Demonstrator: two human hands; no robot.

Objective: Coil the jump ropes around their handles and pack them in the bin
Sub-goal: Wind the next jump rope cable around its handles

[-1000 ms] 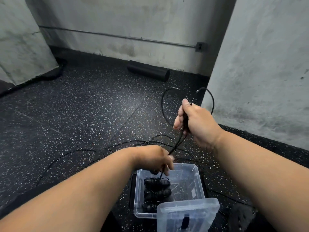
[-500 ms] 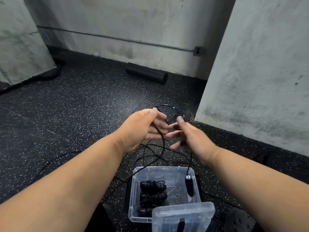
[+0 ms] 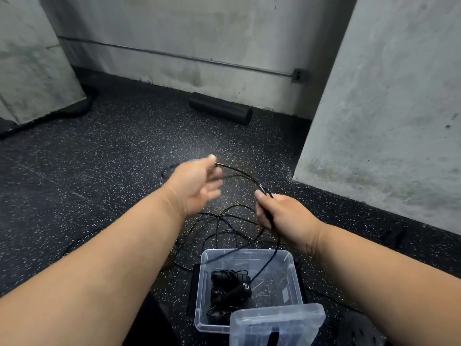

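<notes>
Nearest the person, a clear plastic lid (image 3: 277, 325) stands propped against the near edge of a clear plastic bin (image 3: 290, 264) that sits on the speckled black rubber floor (image 3: 99, 166). Inside the bin, toward its left side, lie several coiled jump ropes (image 3: 229, 290), black bundles stacked one behind another. A black handle (image 3: 237, 290) lies across them with a thin black cord (image 3: 268, 260) rising from its end, up over the bin toward the right hand.

The right hand (image 3: 282, 216) is above and just beyond the bin, fingers curled round the cord with the thumb on top, so it grips the rope. From that fist the cord arcs up and to the left to the left hand (image 3: 197, 186), which is blurred; its fingers look loosely extended, and the cord meets its fingertips, but whether they pinch it cannot be told.

Below and between the hands, loose loops of rope (image 3: 224, 226) lie tangled on the floor just beyond the bin's far rim.

Farther off, a black foam roller (image 3: 220, 111) lies at the foot of the concrete back wall (image 3: 199, 33), along which a thin pipe (image 3: 174, 56) runs to a small box (image 3: 296, 74). A concrete pillar (image 3: 386, 108) stands on the right
</notes>
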